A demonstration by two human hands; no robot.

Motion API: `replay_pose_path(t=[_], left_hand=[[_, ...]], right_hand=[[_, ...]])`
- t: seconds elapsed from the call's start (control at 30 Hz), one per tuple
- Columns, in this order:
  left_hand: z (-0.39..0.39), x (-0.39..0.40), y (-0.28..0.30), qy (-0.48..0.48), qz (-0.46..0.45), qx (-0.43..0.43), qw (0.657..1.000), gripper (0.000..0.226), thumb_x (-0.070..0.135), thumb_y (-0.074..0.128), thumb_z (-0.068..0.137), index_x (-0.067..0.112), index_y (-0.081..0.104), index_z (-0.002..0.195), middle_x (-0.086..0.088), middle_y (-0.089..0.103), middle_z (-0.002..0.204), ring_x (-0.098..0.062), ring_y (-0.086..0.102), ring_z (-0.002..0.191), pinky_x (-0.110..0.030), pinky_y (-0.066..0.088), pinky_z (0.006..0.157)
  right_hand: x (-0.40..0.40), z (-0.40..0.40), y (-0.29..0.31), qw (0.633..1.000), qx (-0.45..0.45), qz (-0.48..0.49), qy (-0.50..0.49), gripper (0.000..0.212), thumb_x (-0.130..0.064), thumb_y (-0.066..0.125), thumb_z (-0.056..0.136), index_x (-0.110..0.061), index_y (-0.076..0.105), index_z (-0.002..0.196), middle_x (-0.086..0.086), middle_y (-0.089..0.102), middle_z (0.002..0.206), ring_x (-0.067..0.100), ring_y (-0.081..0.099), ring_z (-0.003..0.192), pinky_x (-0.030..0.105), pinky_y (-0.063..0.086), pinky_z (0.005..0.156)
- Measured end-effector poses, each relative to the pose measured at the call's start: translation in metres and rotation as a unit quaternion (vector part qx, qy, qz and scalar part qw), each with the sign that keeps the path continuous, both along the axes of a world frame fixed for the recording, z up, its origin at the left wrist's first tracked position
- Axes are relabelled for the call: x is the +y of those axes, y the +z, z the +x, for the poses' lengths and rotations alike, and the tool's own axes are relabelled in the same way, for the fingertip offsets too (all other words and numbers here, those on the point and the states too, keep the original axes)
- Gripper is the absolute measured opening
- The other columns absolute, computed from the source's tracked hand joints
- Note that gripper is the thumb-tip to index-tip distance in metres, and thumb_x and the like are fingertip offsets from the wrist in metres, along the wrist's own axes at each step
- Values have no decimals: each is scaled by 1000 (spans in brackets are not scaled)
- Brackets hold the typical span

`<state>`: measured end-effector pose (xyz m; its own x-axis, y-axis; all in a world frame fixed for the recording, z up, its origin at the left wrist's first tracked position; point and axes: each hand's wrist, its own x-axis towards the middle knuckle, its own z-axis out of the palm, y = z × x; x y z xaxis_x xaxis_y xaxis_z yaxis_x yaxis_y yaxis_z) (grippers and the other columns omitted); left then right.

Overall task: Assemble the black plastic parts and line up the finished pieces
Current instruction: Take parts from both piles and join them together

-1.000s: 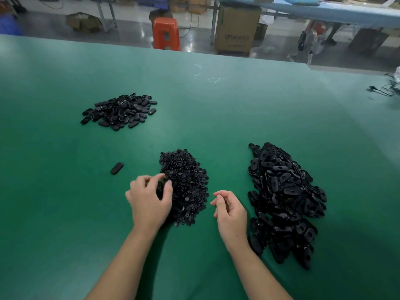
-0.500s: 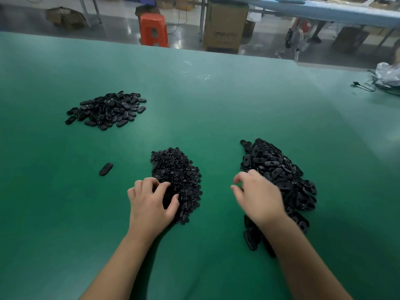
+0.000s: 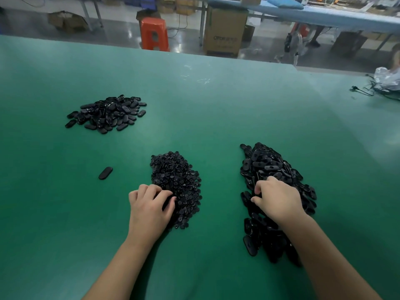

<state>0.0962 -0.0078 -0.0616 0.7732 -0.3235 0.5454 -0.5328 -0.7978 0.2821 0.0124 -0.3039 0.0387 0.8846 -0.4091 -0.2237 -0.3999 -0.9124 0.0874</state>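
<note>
Now, by item:
Small parts (image 3: 176, 180): heap at desk centre, near edge under L hand.
L hand (image 3: 149, 210): on heap's near-left edge, fingers curled into the parts; can't tell if any is pinched.
Shells (image 3: 272, 169): bigger heap of oblong pcs, right of small parts, apart from them.
R hand (image 3: 278, 200): atop shells, fingers curled down into heap; grip hidden.
Done pile (image 3: 108, 113): far left, well apart.
Lone piece (image 3: 105, 173): flat on desk, between done pile & L hand.
Desk (image 3: 205, 118): green.
Stool (image 3: 154, 33): orange, on floor beyond desk, w/ carton (image 3: 225, 33) to its right.
</note>
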Motion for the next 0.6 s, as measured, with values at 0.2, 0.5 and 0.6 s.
replay_pose_path(t=[0.2,0.5,0.6], left_hand=[[0,-1,0,-10,-4,-6,1000,27,42,58,89,21,75,84,6,61,85,-23,55,86,-37,32,78],[1,0,0,-25,-6,-20,999,26,40,60,90,20,72,78,7,61,85,-22,54,85,-34,30,79],[0,0,1,-29,-14,-33,999,25,38,60,91,19,70,77,6,61,84,-22,55,82,-33,29,79]], right_hand=[[-6,1,-2,1000,4,-3,-5,33,-55,63,94,-29,60,114,-6,55,112,16,61,95,29,41,70],[-10,-1,-5,998,-67,-3,-16,16,-39,53,101,-28,66,103,-7,56,102,16,61,81,29,44,66],[-16,1,4,992,-122,22,-37,16,-39,53,102,-29,66,100,-10,57,93,13,59,77,28,43,63]])
